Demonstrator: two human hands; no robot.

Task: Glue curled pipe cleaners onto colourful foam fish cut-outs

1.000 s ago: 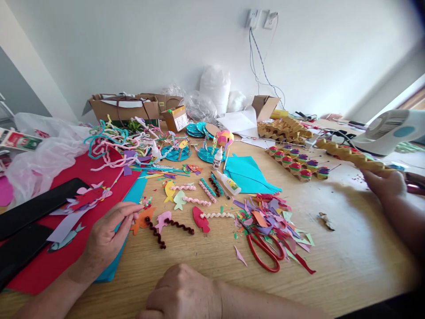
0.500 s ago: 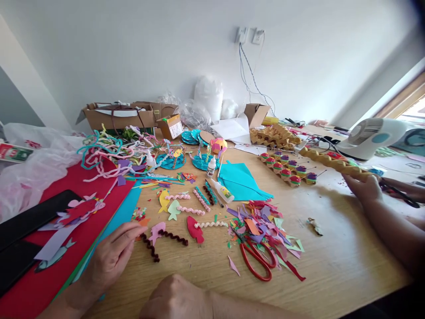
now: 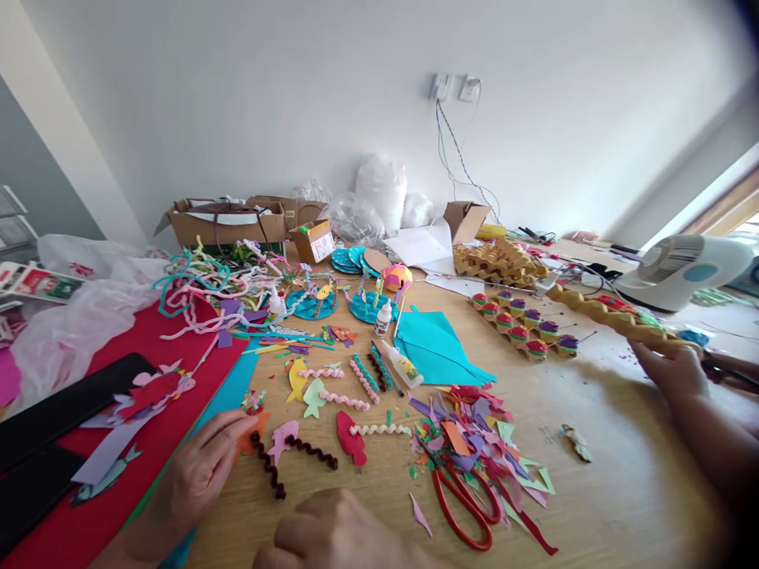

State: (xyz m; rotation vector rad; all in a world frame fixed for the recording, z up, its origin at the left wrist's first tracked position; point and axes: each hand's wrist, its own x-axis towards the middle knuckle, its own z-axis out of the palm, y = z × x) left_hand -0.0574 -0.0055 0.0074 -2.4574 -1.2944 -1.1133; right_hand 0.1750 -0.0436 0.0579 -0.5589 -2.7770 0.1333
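Note:
My left hand (image 3: 202,466) is at the lower left with its fingers pressed together. Its fingertips pinch the edge of an orange paper fish (image 3: 259,427), partly hidden by them. A curly dark brown pipe cleaner (image 3: 271,470) lies against that fish. Low in the middle, my right hand (image 3: 337,533) is closed, knuckles up; whatever its fingers may hold is hidden. Beyond it lie a pink paper fish (image 3: 283,439) with a brown curl and a red paper fish (image 3: 352,439) with a cream curl. Red-handled scissors (image 3: 466,506) rest to the right.
Paper scraps (image 3: 474,435) are heaped by the scissors. Glue bottles (image 3: 403,365) stand and lie mid-table near turquoise sheets (image 3: 439,344). At the right, another person's hand (image 3: 673,375) holds an egg-carton strip (image 3: 622,322). Red card (image 3: 160,340) covers the left side.
The whole view has shifted slightly, so things sit lower. My right hand has moved a little and its curled fingers show more. My left hand stays at the orange fish.

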